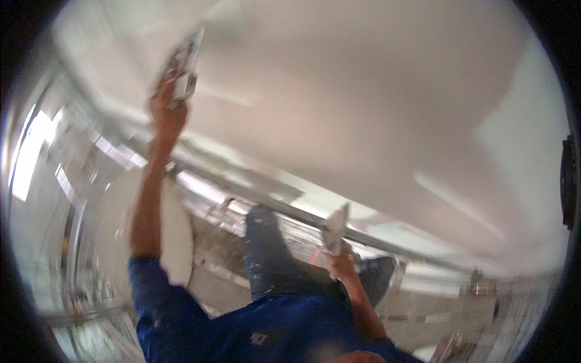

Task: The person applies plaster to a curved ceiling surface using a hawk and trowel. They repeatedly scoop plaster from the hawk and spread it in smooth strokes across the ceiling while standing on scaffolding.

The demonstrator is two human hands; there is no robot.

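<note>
My left hand is raised at the upper left, its fingers closed round the handle of a plastering trowel. The trowel's flat blade stands edge-on, at or close to the smooth pinkish-white wall; whether it touches I cannot tell. Lower and nearer my body, my right hand grips a second flat, pale-bladed tool, which looks like a wide scraper smeared with whitish material. Motion blur hides the finer detail of both tools.
A large round cream-coloured surface lies below my left forearm. My splattered dark trousers show bent knees close to the wall's lower edge. A bright window is at the far left. Blurred clutter lies at the lower right.
</note>
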